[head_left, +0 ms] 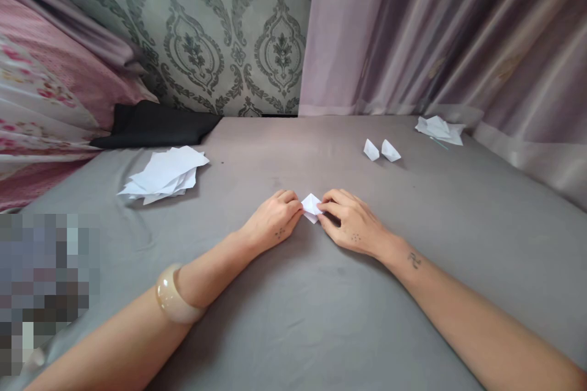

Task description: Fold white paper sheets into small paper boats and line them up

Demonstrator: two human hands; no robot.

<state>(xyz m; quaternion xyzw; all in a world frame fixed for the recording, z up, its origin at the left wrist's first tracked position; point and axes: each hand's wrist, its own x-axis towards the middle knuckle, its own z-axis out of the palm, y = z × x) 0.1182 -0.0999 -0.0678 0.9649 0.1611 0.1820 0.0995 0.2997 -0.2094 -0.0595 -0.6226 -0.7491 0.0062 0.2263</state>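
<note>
A small piece of folded white paper point(312, 204) is held between my two hands, low over the grey sheet point(348, 311). My left hand point(277, 218) pinches its left corner, fingers closed. On the opposite side my right hand point(351, 220) grips the right corner between thumb and fingers. The paper shows a pointed top and a crease across its middle. Two folded white paper shapes point(391, 151) stand side by side farther back, to the right of my hands.
A loose stack of white paper sheets point(167, 174) lies at the left, before a black cloth point(156, 124). More white papers point(440, 129) lie at the far right, a thin bluish stick point(439, 143) beside them. Curtains point(389, 30) and a patterned wall point(238, 49) bound the back.
</note>
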